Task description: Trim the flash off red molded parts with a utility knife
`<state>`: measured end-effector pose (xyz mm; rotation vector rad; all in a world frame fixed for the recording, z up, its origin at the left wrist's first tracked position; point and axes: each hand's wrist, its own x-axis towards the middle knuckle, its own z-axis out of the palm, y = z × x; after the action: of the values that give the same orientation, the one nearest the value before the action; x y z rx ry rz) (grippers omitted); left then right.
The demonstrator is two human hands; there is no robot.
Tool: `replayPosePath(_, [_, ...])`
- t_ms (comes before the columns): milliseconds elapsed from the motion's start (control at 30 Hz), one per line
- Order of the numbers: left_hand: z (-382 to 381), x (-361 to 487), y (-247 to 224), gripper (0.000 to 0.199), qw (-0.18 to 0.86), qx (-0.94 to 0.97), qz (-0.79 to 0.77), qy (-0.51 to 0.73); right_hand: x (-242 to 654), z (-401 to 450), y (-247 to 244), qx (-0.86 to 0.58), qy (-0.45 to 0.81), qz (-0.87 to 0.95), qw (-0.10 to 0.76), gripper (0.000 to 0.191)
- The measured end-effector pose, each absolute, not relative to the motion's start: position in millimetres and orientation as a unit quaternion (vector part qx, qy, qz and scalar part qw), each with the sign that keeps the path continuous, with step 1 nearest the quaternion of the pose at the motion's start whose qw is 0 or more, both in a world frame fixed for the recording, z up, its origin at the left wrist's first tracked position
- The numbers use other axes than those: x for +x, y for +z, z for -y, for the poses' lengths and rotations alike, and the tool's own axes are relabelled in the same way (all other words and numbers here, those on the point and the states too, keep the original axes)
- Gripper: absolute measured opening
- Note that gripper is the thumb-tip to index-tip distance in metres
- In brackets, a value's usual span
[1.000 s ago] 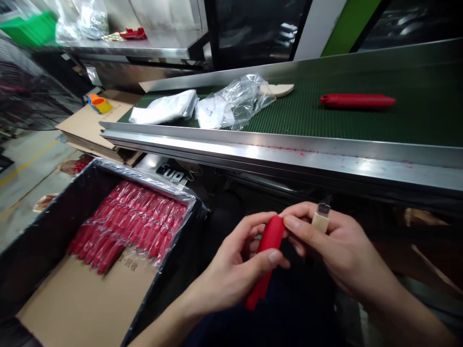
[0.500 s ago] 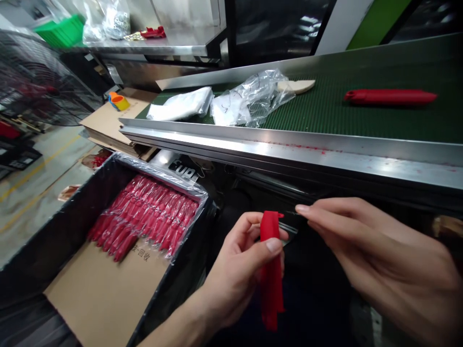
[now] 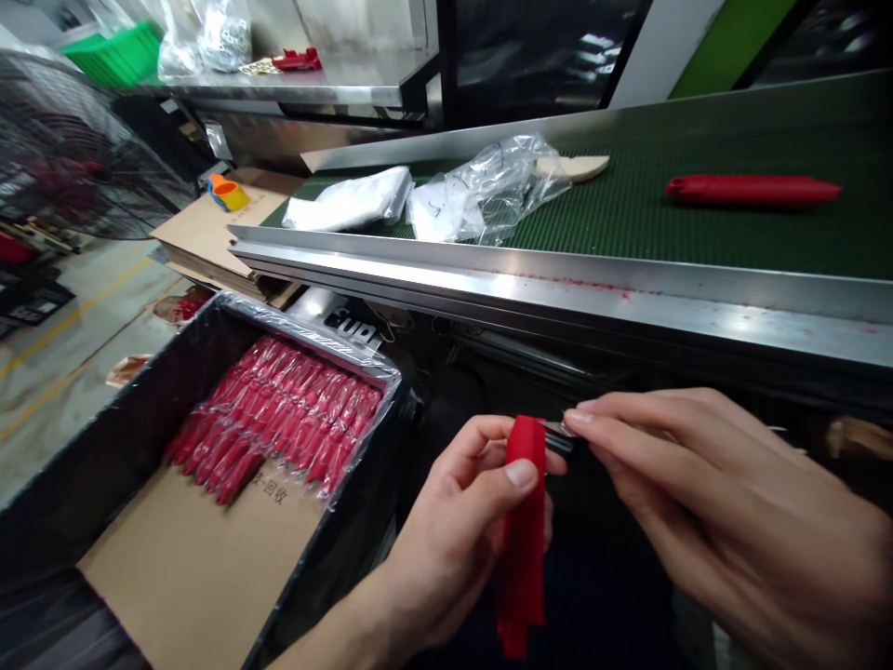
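Note:
My left hand (image 3: 474,512) is closed round a long red plastic part (image 3: 525,521), held roughly upright with my thumb pressed on its near face. Close to its upper right edge, my right hand (image 3: 704,493) pinches a thin, pale metal sliver (image 3: 553,425) that looks like a small blade. The sliver's tip meets or nearly meets the red part; contact is too small to tell. A dark, shiny piece (image 3: 560,441) shows just below, by my left fingertips. Further off, a similar red part (image 3: 753,190) lies on the green conveyor belt (image 3: 614,223).
At left, a black lined crate (image 3: 42,502) holds rows of bagged red parts (image 3: 279,409) on cardboard. Plastic bags (image 3: 481,191) and a beige curved piece (image 3: 582,167) lie on the belt. The conveyor's metal edge (image 3: 558,288) runs beyond my hands. A fan (image 3: 76,149) stands far left.
My right hand has moved slightly left, bringing the sliver up to the top of the red part. The red part has dropped a little in my left hand's grip area.

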<state>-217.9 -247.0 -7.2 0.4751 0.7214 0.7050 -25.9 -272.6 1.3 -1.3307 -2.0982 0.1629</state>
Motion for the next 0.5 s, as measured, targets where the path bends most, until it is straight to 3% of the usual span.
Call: replayPosePath(500, [249.3, -220.8, -9.3, 0.018, 0.841, 0.227, -0.362, 0.332, -26.3, 275.7, -1.4, -0.512, 0.053, 0.807, 0.288, 0.033])
